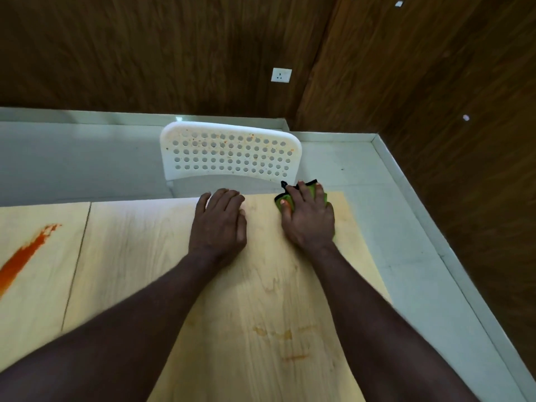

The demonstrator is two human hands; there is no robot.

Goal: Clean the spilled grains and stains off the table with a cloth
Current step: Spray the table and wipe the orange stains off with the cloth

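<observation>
Head view. Both forearms reach forward over the pale wooden table point(261, 285). Right hand point(309, 219): palm down, fingers spread and straight, pressing a green, black-edged cloth point(311, 191) flat at the table's far right corner. Left hand point(220, 221): palm down just beside it, fingers together and relaxed, resting on bare wood near the far edge, holding nothing. Faint orange stains point(278, 333) lie between the forearms. Bold orange-red streak point(23, 256) on the left panel, well apart. White perforated chair point(230, 153), orange-speckled, stands beyond the table.
</observation>
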